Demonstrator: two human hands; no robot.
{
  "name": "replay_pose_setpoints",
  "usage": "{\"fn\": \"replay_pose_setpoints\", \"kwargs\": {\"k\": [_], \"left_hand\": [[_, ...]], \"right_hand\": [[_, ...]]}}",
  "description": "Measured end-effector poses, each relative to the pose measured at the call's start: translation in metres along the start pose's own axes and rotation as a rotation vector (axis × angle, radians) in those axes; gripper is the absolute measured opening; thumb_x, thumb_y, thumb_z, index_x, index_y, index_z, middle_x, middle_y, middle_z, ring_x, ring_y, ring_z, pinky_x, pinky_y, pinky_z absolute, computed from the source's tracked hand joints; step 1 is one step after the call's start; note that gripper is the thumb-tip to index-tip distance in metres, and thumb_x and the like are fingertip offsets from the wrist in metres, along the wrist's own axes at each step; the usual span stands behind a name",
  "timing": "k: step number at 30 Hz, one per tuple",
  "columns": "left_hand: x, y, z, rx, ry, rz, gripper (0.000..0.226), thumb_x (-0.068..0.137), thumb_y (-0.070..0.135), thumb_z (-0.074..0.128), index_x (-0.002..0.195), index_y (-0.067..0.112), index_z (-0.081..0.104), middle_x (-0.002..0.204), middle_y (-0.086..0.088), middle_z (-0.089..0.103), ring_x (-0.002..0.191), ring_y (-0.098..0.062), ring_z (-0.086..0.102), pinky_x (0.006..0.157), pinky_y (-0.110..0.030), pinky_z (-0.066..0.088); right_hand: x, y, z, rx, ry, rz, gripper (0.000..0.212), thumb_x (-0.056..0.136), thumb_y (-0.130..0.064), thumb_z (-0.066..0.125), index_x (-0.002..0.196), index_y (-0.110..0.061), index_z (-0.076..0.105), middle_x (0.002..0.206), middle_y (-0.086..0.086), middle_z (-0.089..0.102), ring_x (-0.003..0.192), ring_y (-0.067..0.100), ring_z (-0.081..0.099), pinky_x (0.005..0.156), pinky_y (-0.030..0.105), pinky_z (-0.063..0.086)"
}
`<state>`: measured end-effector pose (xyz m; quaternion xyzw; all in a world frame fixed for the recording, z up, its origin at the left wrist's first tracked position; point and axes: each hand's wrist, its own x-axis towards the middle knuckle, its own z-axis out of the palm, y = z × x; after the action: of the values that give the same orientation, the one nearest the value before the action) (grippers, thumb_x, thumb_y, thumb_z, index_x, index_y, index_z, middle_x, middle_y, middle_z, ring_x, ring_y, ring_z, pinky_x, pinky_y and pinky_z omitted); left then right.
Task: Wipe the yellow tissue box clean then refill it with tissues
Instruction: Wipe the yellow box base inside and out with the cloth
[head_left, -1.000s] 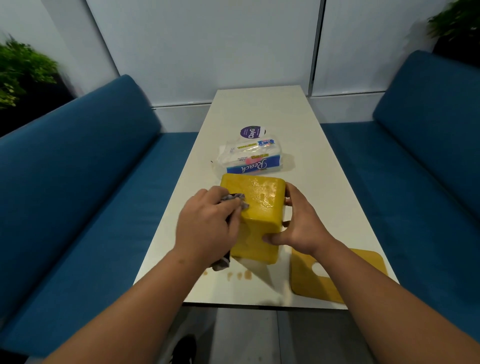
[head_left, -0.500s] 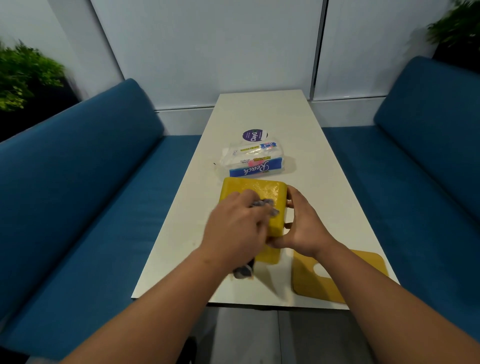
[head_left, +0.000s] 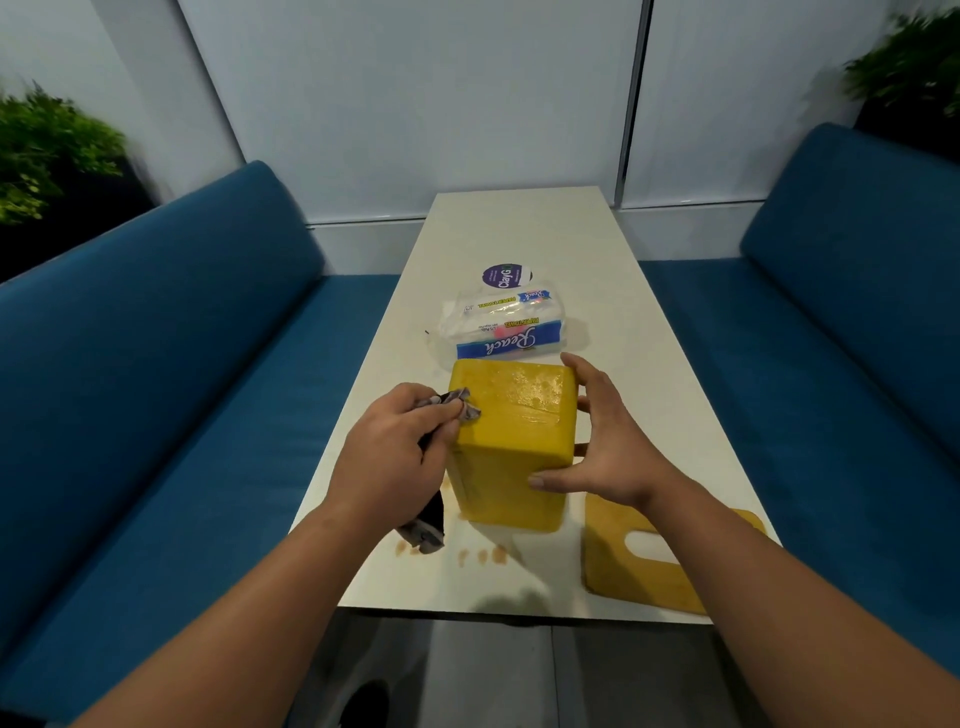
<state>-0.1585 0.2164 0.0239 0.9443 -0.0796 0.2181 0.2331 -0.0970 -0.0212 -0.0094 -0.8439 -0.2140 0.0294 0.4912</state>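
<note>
The left hand's fingers (head_left: 441, 415) are pinched around a crumpled grey cloth (head_left: 460, 405), pressing it against the upper left edge of the yellow tissue box (head_left: 511, 447); the cloth's tail hangs below the left hand (head_left: 395, 457). The right hand (head_left: 602, 452) braces the box from the other side, its fingers spread across the right face and its thumb on the near face. The box stands on end near the front edge of the white worktop (head_left: 649, 364), with its top face glistening, perhaps wet. Its detached yellow lid (head_left: 623, 566), with a slot, lies flat at the front right corner. Beyond the box, towards the middle, sits a sealed pack of paper towels (head_left: 501, 330). Small brown spots (head_left: 478, 556) mark the worktop in front of the box. Wiping appears to be under way; refilling has not begun, since the pack looks unopened.
</note>
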Motion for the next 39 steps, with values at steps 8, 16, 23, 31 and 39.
{"fn": "replay_pose_setpoints", "kwargs": {"k": [8,16,23,31,39], "left_hand": [[0.002,-0.008,-0.011,-0.007,-0.089,0.177,0.028,0.090,0.031,0.055,0.109,0.022,0.073,0.111,0.002,0.062,0.095,-0.015,0.056,0.077,-0.017,0.042],[0.032,-0.013,-0.013,0.041,-0.138,0.185,0.027,0.096,0.033,0.052,0.113,0.027,0.071,0.120,0.004,0.057,0.098,-0.006,0.047,0.079,-0.005,0.032],[0.029,-0.019,-0.016,0.020,-0.158,0.288,0.033,0.095,0.036,0.047,0.111,0.024,0.072,0.115,-0.001,0.061,0.100,-0.014,0.055,0.081,-0.023,0.046],[0.044,-0.004,-0.012,0.120,-0.174,0.269,0.031,0.097,0.031,0.047,0.116,0.025,0.070,0.122,0.001,0.058,0.109,-0.017,0.051,0.088,-0.028,0.046],[0.063,-0.013,-0.022,0.150,-0.202,0.281,0.028,0.098,0.029,0.050,0.119,0.029,0.068,0.123,0.000,0.059,0.109,-0.018,0.052,0.087,-0.032,0.048]], "right_hand": [[0.010,-0.024,-0.010,-0.257,-0.056,-0.038,0.112,0.057,-0.042,0.090,0.144,-0.035,0.019,0.142,-0.007,0.027,0.120,0.010,0.032,0.092,0.026,0.039],[0.011,-0.025,-0.010,-0.255,-0.066,-0.023,0.112,0.057,-0.042,0.090,0.144,-0.035,0.020,0.141,-0.007,0.028,0.121,0.012,0.033,0.093,0.030,0.043],[0.009,-0.023,-0.008,-0.241,-0.067,-0.024,0.111,0.056,-0.044,0.090,0.143,-0.035,0.022,0.139,-0.009,0.028,0.122,0.014,0.035,0.094,0.034,0.047],[0.008,-0.022,-0.010,-0.253,-0.081,-0.003,0.113,0.054,-0.048,0.090,0.143,-0.037,0.020,0.139,-0.012,0.027,0.124,0.016,0.036,0.095,0.041,0.051],[0.005,-0.023,-0.008,-0.259,-0.078,-0.010,0.113,0.053,-0.047,0.090,0.142,-0.040,0.020,0.137,-0.015,0.026,0.121,0.014,0.036,0.094,0.039,0.050]]}}
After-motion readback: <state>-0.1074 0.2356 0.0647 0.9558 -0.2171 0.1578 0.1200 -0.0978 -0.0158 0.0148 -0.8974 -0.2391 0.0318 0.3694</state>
